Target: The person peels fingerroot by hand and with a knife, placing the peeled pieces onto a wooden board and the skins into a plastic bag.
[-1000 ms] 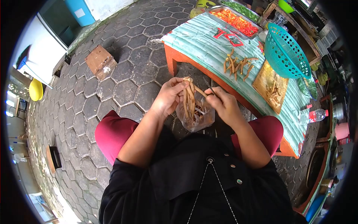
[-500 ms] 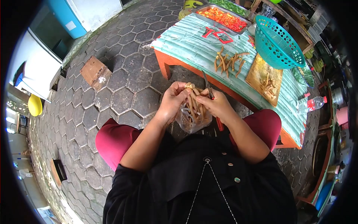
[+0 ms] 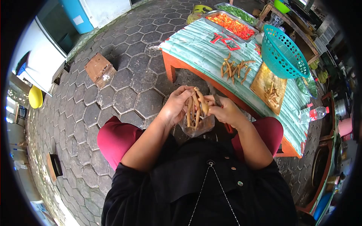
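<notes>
Over my lap, my left hand (image 3: 178, 103) is closed around the top of a fingerroot (image 3: 194, 107), a cluster of long, thin tan-brown roots hanging down. A knife (image 3: 229, 128) with a red handle is gripped in my right hand (image 3: 226, 110); its dark blade points away from me. The right thumb and fingers are also at one root of the cluster. Just beneath both hands sits a clear plastic container (image 3: 198, 130), its contents partly hidden by the roots. On the table, the nearest pile is more fingerroot (image 3: 234, 68).
A low table (image 3: 188, 41) with a green bamboo-print cover stands ahead right. It bears a wooden board (image 3: 260, 86) with root pieces, a teal colander (image 3: 284, 52), a tray of cut red chillies (image 3: 232, 26) and a plastic bottle (image 3: 318, 113). A small wooden stool (image 3: 100, 69) is on the paving.
The fingerroot has turned so its roots spread more towards me. My right hand has shifted slightly right and down, with the knife still in it. The view has tilted a little.
</notes>
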{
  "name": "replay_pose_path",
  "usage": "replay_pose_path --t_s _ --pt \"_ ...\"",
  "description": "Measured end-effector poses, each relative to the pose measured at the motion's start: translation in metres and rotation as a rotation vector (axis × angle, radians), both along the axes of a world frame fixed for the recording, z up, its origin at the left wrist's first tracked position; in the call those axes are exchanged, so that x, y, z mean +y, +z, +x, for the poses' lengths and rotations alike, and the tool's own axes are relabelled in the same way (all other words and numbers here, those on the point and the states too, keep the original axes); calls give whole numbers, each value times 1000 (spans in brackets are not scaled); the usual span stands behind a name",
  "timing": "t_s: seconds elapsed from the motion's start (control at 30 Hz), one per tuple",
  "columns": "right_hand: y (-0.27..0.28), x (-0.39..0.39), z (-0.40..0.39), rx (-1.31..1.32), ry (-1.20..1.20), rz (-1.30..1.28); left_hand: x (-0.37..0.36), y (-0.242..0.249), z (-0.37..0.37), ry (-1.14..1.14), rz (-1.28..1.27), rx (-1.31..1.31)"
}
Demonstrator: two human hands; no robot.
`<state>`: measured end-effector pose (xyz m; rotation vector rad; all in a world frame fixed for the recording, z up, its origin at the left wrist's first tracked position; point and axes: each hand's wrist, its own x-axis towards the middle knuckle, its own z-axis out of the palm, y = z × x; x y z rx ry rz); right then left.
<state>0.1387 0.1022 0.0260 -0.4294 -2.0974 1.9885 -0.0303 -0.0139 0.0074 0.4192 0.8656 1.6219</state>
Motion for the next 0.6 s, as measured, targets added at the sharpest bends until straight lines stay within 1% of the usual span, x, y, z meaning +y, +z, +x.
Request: replay_pose_path --t_s 0.03,0.07,0.1,0.17,0.23,0.3,0.33,0.4,0.43,0.53,0.6 --pt "0 -4 -4 92 -33 475 0 -1 -1 8 7 -1" --pt "8 -5 6 -106 -10 553 0 -3 -1 -2 11 -24" --pt "7 -8 5 -105 -2 560 0 -3 -2 -11 14 -47" --pt "0 -12 3 142 -12 859 0 0 -2 13 9 -96" --pt "4 -14 3 163 10 839 -1 2 -3 33 2 -147" --pt "15 -17 7 -171 117 686 0 4 -5 47 -7 -186" --pt "13 -16 7 -170 123 692 1 3 -8 53 -1 -187" --pt "9 -16 7 -7 124 633 0 0 -12 8 41 -192" --pt "11 -17 7 -9 129 634 -1 0 -11 13 41 -194" --pt "19 -19 6 -10 154 572 1 1 -9 75 31 -187" --pt "12 -17 7 76 137 591 4 -8 -13 151 48 -213"
